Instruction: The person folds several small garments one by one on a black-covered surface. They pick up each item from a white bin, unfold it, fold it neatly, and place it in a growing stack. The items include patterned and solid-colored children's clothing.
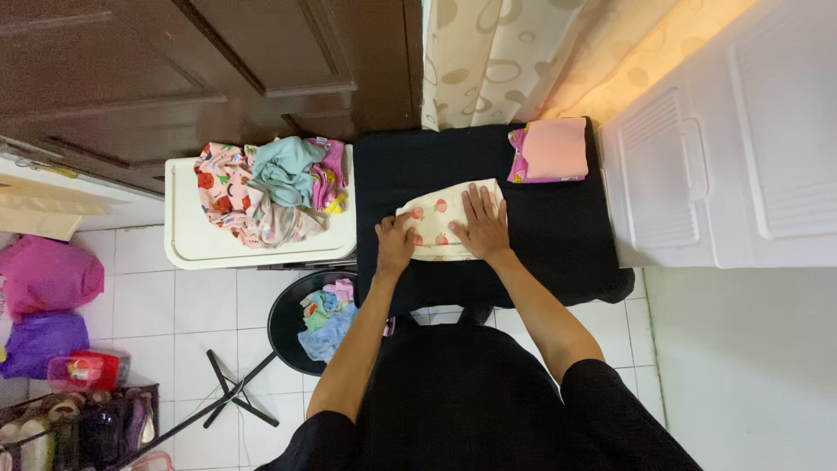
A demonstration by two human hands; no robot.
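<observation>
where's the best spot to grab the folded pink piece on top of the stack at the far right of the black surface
Take the folded pink piece by its near long edge, coming from the person's side with the right hand, which is closest. It lies flat and square on a magenta garment, so a pinch along that edge, thumb on top, would probably lift it without unfolding. Both hands now press a cream printed cloth.

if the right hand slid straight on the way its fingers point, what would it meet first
The right hand points up the picture. Past the cream garment lies bare black cloth, then probably the patterned curtain, though depth is unclear.
</observation>
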